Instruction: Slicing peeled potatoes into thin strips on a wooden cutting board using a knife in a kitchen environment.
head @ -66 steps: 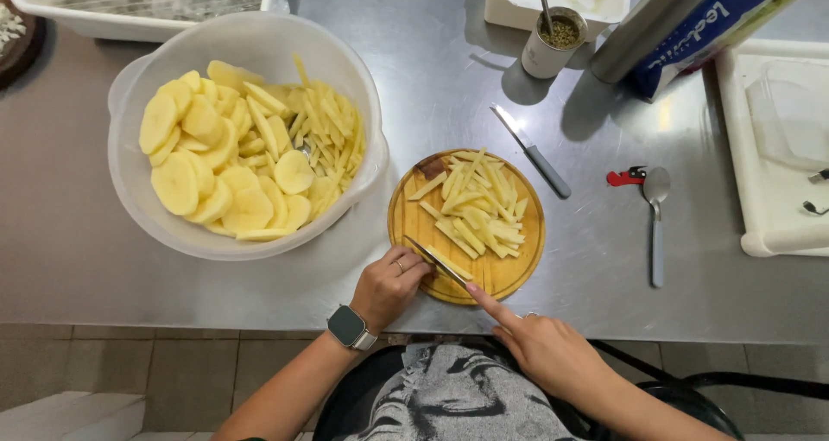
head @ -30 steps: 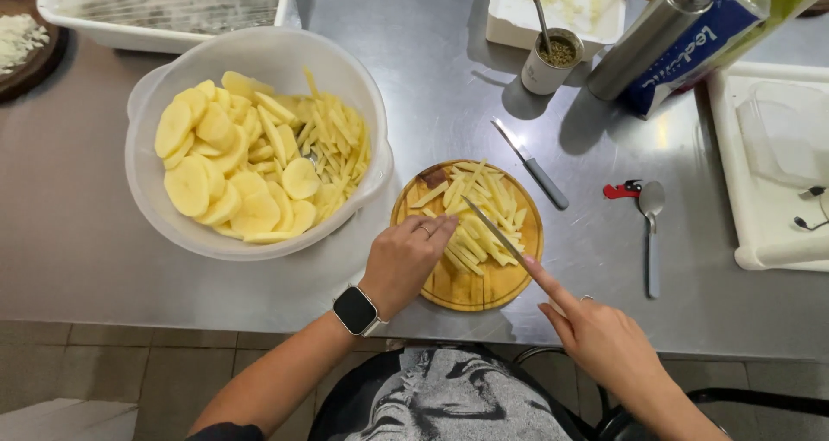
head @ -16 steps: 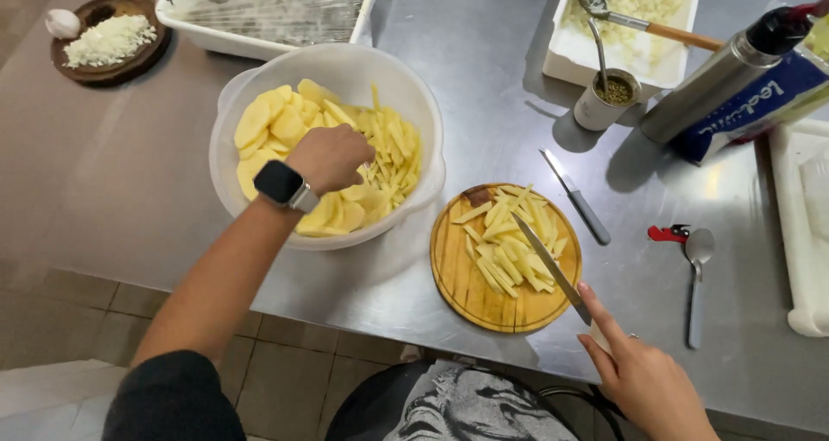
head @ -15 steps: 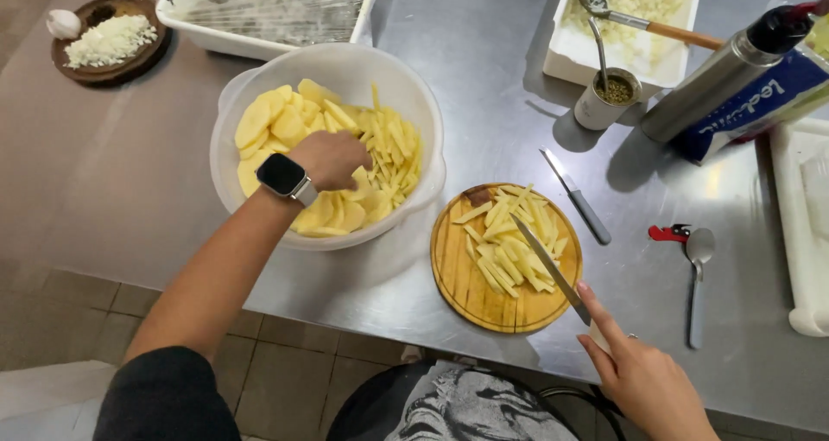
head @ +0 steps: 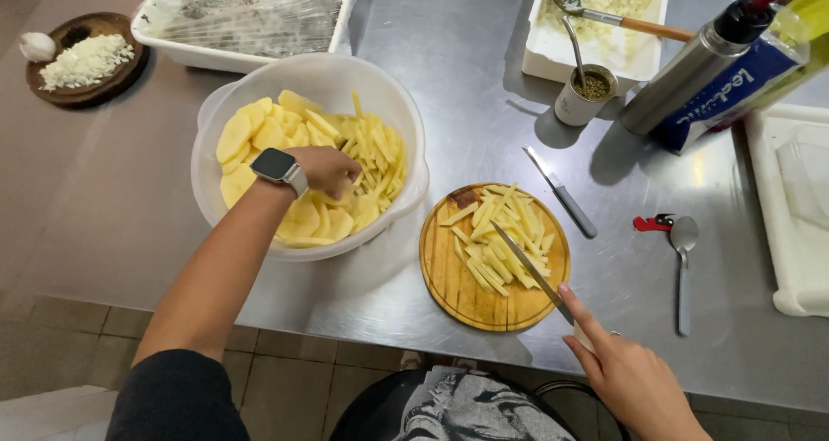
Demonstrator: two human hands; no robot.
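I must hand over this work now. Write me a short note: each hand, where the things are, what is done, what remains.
Left hand: inside the white bowl, on the potato slices, closed over some.
Right hand: holds the knife, blade over the round wooden board.
Done: a pile of potato sticks lies cut on the board; more sticks are already in the bowl.
Left: many round slices in the bowl are uncut.
A second knife lies beside the board.

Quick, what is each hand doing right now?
Left hand: closed on potato slices in the bowl.
Right hand: holding a knife over the cutting board.
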